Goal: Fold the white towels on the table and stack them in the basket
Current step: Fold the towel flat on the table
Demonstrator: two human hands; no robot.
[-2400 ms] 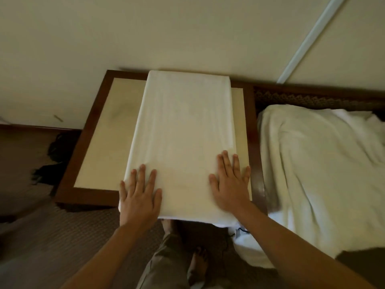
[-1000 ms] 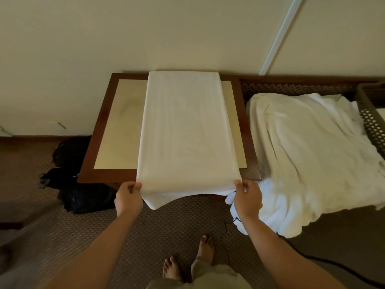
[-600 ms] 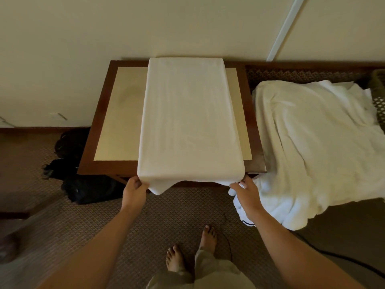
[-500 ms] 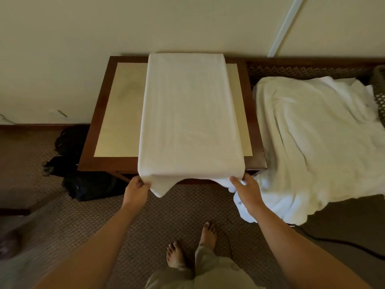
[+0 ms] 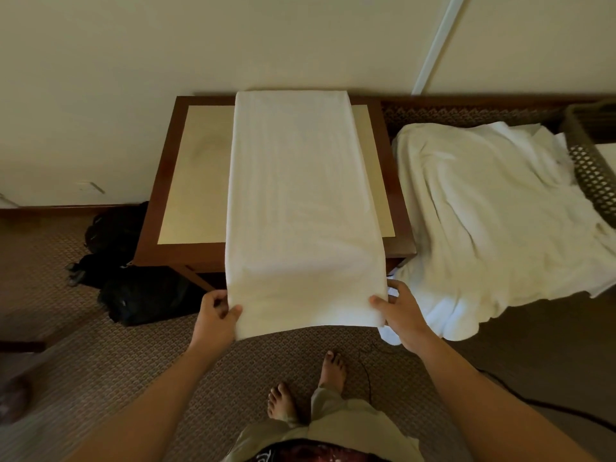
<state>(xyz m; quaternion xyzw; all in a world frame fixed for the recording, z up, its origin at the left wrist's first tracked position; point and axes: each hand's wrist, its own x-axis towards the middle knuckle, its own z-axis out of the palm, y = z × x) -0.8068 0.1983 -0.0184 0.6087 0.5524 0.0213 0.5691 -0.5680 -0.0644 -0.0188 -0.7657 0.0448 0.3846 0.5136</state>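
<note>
A long white towel (image 5: 300, 195), folded into a strip, lies lengthwise across the wooden table (image 5: 196, 181), and its near end is lifted off the table's front edge. My left hand (image 5: 216, 315) pinches the near left corner. The near right corner is pinched by my right hand (image 5: 396, 311). A heap of unfolded white towels (image 5: 493, 221) lies to the right of the table. The dark woven basket (image 5: 593, 175) shows at the right edge of the frame, partly cut off.
The table stands against a cream wall. Black bags (image 5: 133, 281) sit on the carpet left of the table. A dark cable (image 5: 370, 371) runs over the carpet near my bare feet (image 5: 310, 385).
Both hands went from pressing flat on the towel to gripping its near corners, and have now raised the hanging end up level with the table edge.
</note>
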